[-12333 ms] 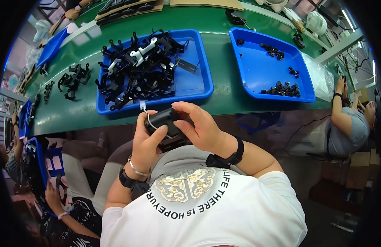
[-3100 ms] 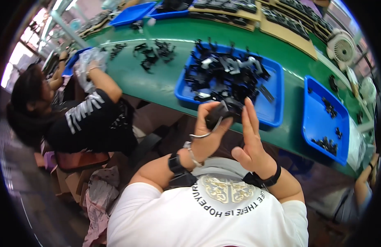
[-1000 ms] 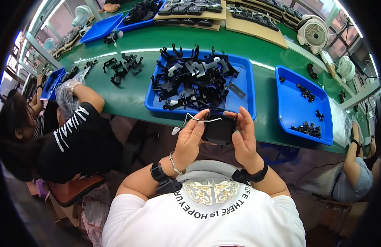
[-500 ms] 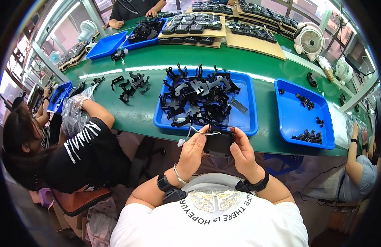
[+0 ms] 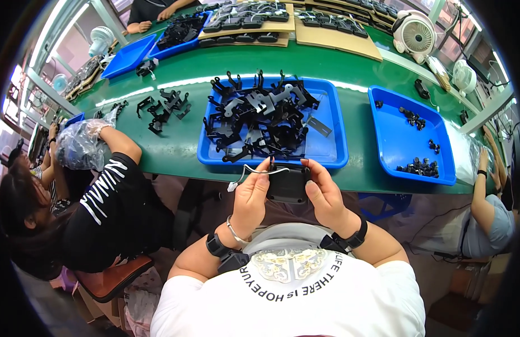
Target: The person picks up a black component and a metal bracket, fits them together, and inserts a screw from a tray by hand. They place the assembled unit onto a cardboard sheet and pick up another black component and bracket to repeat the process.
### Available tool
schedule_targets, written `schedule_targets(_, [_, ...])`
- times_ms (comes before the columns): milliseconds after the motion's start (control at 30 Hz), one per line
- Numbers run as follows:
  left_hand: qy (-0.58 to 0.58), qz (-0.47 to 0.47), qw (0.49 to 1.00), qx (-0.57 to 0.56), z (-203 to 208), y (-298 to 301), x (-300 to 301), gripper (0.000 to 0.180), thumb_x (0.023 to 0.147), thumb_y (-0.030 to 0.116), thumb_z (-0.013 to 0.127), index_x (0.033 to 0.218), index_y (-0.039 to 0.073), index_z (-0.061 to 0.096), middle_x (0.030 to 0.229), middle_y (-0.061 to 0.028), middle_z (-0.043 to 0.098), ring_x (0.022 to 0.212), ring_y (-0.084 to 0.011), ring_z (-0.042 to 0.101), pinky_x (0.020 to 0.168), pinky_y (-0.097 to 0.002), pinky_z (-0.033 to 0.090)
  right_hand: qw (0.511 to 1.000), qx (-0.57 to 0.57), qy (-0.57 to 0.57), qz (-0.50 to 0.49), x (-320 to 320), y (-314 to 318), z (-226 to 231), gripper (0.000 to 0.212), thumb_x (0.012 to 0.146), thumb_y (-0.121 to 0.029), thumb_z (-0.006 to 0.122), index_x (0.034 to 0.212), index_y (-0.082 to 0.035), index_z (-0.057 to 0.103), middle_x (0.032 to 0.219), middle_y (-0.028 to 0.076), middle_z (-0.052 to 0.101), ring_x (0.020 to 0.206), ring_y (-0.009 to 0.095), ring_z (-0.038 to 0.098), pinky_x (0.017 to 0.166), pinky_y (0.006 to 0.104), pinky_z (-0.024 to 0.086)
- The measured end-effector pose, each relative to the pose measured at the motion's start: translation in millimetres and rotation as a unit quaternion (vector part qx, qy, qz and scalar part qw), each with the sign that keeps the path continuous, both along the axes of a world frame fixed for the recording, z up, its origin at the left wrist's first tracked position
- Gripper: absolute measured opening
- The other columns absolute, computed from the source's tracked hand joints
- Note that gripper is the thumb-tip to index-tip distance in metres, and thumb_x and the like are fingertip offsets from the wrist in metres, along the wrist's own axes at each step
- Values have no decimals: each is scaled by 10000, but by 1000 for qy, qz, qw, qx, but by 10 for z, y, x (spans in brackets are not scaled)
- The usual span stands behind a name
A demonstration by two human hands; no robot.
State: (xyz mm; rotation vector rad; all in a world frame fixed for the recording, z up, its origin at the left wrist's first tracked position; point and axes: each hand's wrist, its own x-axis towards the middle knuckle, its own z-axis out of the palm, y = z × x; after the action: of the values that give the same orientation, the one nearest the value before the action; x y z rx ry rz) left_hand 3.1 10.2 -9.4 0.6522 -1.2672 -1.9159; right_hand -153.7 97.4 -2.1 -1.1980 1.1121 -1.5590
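Note:
Between both hands I grip a flat black plastic box (image 5: 288,186) with a white cable (image 5: 250,168) coming off its upper side. The cable ends in a small white connector by my left wrist side. My left hand (image 5: 253,194) holds the box's left edge, my right hand (image 5: 325,194) its right edge, thumbs toward me. The box is just in front of the table's near edge. Right beyond it stands a blue tray (image 5: 337,132) heaped with black brackets (image 5: 260,118), a few of them grey.
To the right, a second blue tray (image 5: 403,137) holds small black parts (image 5: 420,167). Loose black brackets (image 5: 163,108) lie on the green table (image 5: 181,143) at left. Boards of black boxes (image 5: 246,19) and a white fan (image 5: 416,35) stand farther back. Co-workers sit on both sides.
The view has shifted, so the table and trays appear higher and slightly left. Both hands still hold the box, now tilted a little differently.

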Motion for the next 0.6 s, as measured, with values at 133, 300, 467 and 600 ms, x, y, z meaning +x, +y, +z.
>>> schedule_targets(133, [16,11,998,-65,48,-31,-77,380,962,161,395,1280,-47,405,1104,-68,537,960,-102,527,842,-229,430,1000,-1,-9,-25,-31,-23,79,450,948,-186,434,1326,23,305,1249,89,443,1125,131,429,977,269,319])
schedule_targets(300, [99,-88,990,-39,337,-109,-191,377,948,157,427,1275,-31,421,1084,-106,552,943,-138,544,816,-257,453,988,33,-137,-57,-335,-198,390,408,952,-210,423,1280,27,370,1189,102,506,1055,152,508,910,286,408])
schedule_targets(467, [-22,-109,936,-333,393,-387,101,327,899,59,483,1215,-23,488,913,-127,638,808,-173,613,749,-271,487,992,19,-74,-104,-1265,-743,885,367,956,-264,396,1204,0,453,974,90,605,746,151,595,600,276,491])
schedule_targets(600, [-52,197,902,-382,331,-650,443,147,873,11,494,1009,-19,544,849,-108,625,694,-145,574,642,-241,473,980,77,7,-181,-2126,-1246,925,334,945,-275,419,1149,-23,500,903,78,610,679,148,589,580,265,487])
